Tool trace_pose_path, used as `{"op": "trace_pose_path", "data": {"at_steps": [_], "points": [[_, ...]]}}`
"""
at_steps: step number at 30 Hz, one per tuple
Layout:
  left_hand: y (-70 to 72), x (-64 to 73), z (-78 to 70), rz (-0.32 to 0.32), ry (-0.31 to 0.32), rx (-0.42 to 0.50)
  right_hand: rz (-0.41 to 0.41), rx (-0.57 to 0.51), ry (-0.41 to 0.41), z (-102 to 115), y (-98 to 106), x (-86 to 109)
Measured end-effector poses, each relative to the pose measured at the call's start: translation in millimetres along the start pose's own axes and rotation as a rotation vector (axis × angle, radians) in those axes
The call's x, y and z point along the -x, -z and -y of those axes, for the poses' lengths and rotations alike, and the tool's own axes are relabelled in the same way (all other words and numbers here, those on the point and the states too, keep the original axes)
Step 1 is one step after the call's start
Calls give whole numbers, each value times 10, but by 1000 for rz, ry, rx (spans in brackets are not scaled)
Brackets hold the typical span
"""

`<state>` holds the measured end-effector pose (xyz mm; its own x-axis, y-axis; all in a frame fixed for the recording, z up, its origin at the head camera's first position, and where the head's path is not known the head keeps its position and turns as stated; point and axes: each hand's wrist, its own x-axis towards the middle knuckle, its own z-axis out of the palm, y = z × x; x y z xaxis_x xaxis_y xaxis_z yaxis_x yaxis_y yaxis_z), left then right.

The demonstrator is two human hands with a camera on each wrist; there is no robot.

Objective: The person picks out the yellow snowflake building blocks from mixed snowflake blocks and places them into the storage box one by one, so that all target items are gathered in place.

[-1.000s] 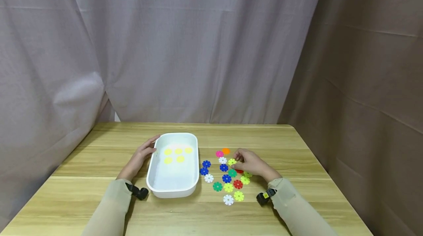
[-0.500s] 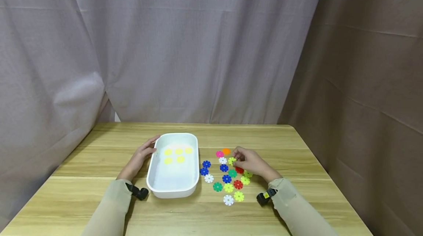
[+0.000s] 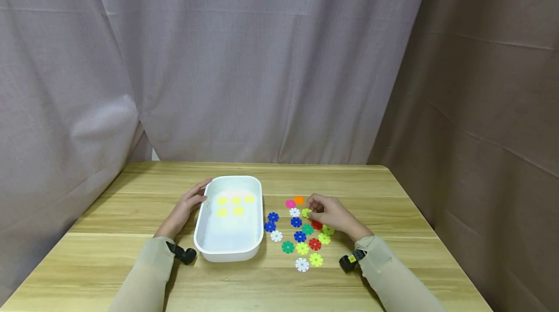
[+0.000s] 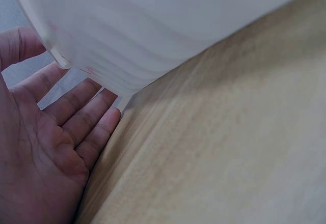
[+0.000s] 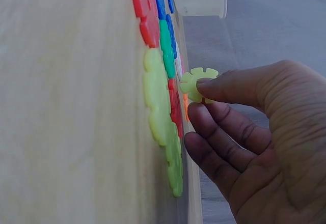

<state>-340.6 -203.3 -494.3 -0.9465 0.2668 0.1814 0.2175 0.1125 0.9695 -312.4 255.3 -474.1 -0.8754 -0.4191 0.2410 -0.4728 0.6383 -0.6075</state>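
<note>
A white tray [image 3: 229, 255] stands on the table, several yellow disc pieces [image 3: 238, 210] in it. My left hand [image 3: 185, 210] rests against its left side, fingers [image 4: 76, 104] mostly straight along the outer wall, thumb at the rim. To the right of the tray lie flower-shaped notched discs in several colours. Over their far right part, my right hand [image 3: 329, 213] pinches a yellow-green notched disc [image 5: 191, 85] between thumb and fingers. That disc appears just off the tabletop in the right wrist view. My hand partly hides a red disc [image 3: 316, 224] beneath it.
Blue discs [image 3: 270, 226], white discs [image 3: 302, 265], green discs [image 3: 287, 247] and more yellow-green discs [image 3: 316, 259] lie flat between tray and right arm. Pink [image 3: 290, 204] and orange [image 3: 299, 200] ones lie farthest back. A grey curtain [image 3: 279, 84] hangs behind the wooden table [image 3: 236, 287].
My right hand's thumb and fingers have closed together on the yellow-green disc, with a slight shift of the hand. My left hand and the tray stay in place.
</note>
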Motion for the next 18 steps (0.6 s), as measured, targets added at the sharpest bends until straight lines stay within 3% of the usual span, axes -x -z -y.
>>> {"op": "trace_pose_path", "data": {"at_steps": [18], "points": [[-2,7,-10,0,5,-9,10,-8,18,24,17,2]]}}
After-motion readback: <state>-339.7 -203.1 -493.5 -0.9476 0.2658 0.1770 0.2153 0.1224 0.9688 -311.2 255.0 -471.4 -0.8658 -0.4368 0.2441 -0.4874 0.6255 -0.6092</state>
